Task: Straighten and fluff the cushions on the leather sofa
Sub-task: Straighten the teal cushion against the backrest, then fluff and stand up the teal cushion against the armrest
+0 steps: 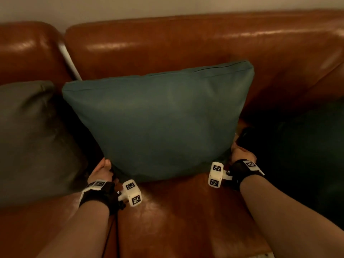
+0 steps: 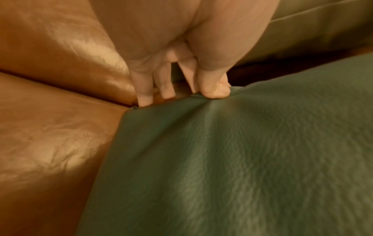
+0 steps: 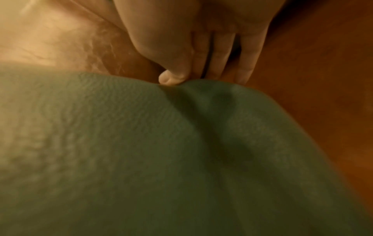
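Teal cushion stands upright on the seat of the brown leather sofa, leaning against the backrest, between a grey-green cushion to its left and a dark cushion to its right. Left hand pinches the lower left corner, thumb on the front face and fingers behind the edge. Right hand pinches the lower right corner likewise, thumb pressed into the fabric and fingers behind it.
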`<action>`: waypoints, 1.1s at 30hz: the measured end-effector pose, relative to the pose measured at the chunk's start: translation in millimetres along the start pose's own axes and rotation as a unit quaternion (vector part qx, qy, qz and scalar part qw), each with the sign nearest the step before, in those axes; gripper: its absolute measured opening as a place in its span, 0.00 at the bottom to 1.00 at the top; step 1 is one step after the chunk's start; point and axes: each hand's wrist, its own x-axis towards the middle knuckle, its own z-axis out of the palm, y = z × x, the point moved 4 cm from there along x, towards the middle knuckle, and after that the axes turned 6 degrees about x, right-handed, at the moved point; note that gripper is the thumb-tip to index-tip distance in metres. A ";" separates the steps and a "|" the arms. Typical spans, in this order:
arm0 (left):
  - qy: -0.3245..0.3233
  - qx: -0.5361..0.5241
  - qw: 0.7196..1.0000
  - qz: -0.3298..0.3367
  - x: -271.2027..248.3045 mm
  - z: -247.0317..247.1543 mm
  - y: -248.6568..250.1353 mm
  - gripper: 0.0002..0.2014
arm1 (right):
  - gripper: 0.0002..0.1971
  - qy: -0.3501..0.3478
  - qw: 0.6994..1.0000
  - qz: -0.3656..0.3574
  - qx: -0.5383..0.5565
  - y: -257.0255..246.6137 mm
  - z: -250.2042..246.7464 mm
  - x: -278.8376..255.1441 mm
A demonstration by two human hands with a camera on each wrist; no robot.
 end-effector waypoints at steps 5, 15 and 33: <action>-0.062 0.005 0.998 -0.007 -9.2 0.9 1.7 0.17 | 0.15 0.013 0.999 -0.022 0.034 14.9 -10.4 -10.6; -0.356 0.614 0.695 0.113 -117.5 15.0 -25.5 0.25 | 0.05 0.036 0.992 -0.120 0.010 47.9 -101.8 -127.6; -0.292 0.503 0.091 0.808 -517.9 357.7 -33.7 0.29 | 0.30 0.245 0.882 -0.266 -0.303 14.0 -317.1 -92.0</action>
